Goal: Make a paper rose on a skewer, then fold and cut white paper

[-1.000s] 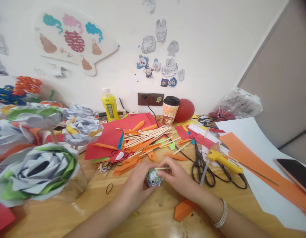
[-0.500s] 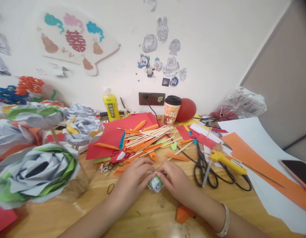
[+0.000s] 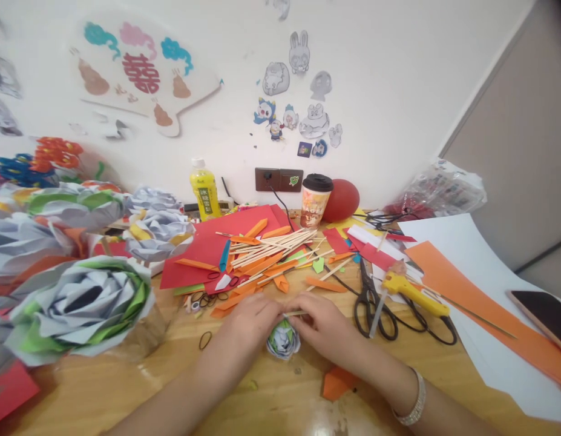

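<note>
A small white and green paper flower (image 3: 284,340) hangs head-down toward me, just above or on the wooden table. My left hand (image 3: 255,316) is closed, its fingertips pinching the flower's far end. From the other side my right hand (image 3: 324,322) is closed on the same end, its thumb and forefinger bent together. A thin pale stick (image 3: 298,313) shows between the two hands, beside the right fingertips. The fingers hide where it meets the flower. An orange paper piece (image 3: 338,383) lies near my right forearm.
Wooden sticks (image 3: 280,249) and orange strips lie on red paper (image 3: 184,269) beyond my hands. Black scissors (image 3: 368,303) and a yellow glue gun (image 3: 414,293) are at the right. Large paper flowers (image 3: 87,303) crowd the left. A lidded cup (image 3: 315,203) stands behind.
The flower has tipped slightly, showing more of its head below my hands. A thin pale stick now shows by my right fingers, and the right hand's fingers have curled more.
</note>
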`<state>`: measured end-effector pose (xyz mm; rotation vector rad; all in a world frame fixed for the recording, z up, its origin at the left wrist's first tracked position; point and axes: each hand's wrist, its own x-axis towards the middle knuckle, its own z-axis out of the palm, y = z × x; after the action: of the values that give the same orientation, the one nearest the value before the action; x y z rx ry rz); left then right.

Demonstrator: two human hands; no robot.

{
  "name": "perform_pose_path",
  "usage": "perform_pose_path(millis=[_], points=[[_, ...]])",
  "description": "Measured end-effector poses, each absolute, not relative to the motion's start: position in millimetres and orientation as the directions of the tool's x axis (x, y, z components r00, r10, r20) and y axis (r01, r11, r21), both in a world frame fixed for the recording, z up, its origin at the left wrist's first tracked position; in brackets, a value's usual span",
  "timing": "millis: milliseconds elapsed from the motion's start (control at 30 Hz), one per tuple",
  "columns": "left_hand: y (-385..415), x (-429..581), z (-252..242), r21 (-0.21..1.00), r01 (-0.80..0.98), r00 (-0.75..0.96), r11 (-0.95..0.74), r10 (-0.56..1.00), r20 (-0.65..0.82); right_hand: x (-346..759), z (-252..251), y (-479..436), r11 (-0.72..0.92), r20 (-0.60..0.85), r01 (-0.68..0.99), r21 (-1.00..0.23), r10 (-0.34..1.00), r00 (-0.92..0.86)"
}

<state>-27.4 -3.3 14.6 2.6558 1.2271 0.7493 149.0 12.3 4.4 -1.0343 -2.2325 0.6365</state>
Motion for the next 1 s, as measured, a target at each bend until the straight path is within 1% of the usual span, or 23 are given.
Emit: perform_pose_path(millis=[100,167,233,400,500,567,633,733,800,1000], points=[[-4.5,-26.7,14.3,0.268,0.687,0.568,-0.675,0.729,0.381,149.0,2.7,12.5,0.620,0.353,0.536,-0.573,0.777,-0.521],[-4.8,-24.9,13.6,0.277,0.694,0.556,-0.665,0.739,0.381,148.7,1.3,12.3,0.658,0.397,0.549,-0.515,0.751,-0.527],[-4.8,-22.5,12.8,0.311,0.697,0.533,-0.646,0.757,0.378,148.0,-0.4,11.8,0.676,0.434,0.564,-0.474,0.737,-0.519],[-3.4,-17.7,14.4,0.446,0.708,0.439,-0.547,0.836,0.329,146.0,-4.6,10.6,0.727,0.490,0.584,-0.361,0.680,-0.545],[-2.6,-17.7,13.7,0.463,0.714,0.419,-0.526,0.850,0.319,146.5,-4.7,11.0,0.751,0.494,0.588,-0.300,0.650,-0.577],[-2.5,-18.8,11.3,0.424,0.723,0.432,-0.545,0.836,0.338,148.1,-3.6,11.8,0.759,0.496,0.581,-0.296,0.641,-0.585],[-2.8,-20.5,8.4,0.362,0.745,0.446,-0.560,0.822,0.353,150.8,-1.8,13.3,0.745,0.498,0.576,-0.335,0.659,-0.563],[-3.7,-22.9,6.1,0.279,0.758,0.472,-0.589,0.791,0.388,156.3,-0.4,17.1,0.683,0.505,0.607,-0.406,0.721,-0.474],[-4.3,-23.6,6.5,0.256,0.752,0.485,-0.607,0.773,0.409,160.1,-2.0,20.6,0.650,0.516,0.634,-0.419,0.745,-0.423],[-4.7,-23.4,9.8,0.270,0.750,0.454,-0.604,0.767,0.454,165.5,-12.1,28.9,0.615,0.494,0.715,-0.332,0.759,-0.424]])
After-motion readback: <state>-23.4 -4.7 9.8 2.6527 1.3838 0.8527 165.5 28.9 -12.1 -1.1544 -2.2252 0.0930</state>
